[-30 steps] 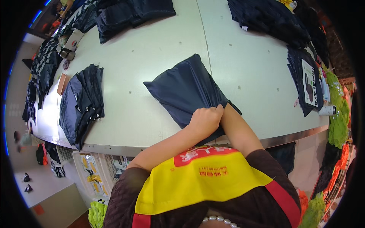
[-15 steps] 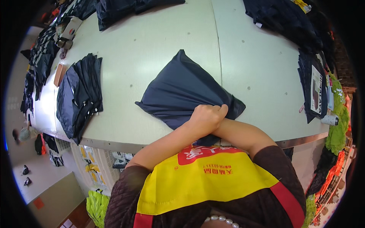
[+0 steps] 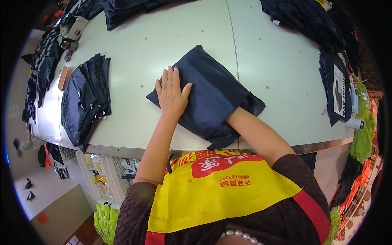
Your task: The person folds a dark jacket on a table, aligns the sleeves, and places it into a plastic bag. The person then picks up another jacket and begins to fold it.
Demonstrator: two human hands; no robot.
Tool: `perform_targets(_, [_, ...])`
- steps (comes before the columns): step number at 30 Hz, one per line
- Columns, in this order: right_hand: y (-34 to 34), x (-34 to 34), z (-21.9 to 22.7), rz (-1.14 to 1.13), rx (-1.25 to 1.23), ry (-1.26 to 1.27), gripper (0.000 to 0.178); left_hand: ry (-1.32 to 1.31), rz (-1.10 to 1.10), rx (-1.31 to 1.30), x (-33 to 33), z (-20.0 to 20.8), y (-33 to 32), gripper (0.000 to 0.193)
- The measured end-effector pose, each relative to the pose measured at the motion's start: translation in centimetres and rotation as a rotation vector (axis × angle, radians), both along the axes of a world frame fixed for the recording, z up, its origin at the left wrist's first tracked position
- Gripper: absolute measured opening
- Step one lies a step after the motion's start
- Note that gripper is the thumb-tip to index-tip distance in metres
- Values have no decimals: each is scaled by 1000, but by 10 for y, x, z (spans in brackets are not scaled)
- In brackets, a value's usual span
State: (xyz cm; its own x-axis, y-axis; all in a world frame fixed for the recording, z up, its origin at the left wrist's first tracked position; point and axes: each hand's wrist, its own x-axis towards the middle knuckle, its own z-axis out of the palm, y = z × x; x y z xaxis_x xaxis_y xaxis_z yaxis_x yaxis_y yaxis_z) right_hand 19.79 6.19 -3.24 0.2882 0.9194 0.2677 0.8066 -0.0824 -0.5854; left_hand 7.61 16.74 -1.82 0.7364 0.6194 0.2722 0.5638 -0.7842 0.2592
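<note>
Possibly, the mid-frame navy pouch (image 3: 214,83) creases if the right hand, finger state hidden, tugs against the spread-fingered left hand (image 3: 172,98).

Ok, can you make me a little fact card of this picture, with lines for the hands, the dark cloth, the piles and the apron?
Left hand: the left hand lies flat on the cloth, thumb apart from the fingers
Right hand: hidden by the cloth; only the right forearm shows, and I can't tell whether the hand is inside or underneath
Cloth: dark navy cloth, on a pale table
Left side: a layered dark pile
Right side: another dark pile with a printed card
Apron: yellow apron with red straps
</note>
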Motion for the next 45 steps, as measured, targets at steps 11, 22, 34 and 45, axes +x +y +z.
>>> perform_targets(11, [-47,-14,61,254,-422,103,46,-59,-188,-291,-16,-40,40,74])
perform_targets(22, [-23,-1,-8,63,-158,38,57,-126,-292,-455,-10,-31,48,80])
perform_targets(34, [-152,41,54,355,137,43,24,87,-481,57,-21,16,-98,75])
perform_targets(45, [-151,87,4,-218,-168,786,31,143,-538,40,13,-4,-114,57])
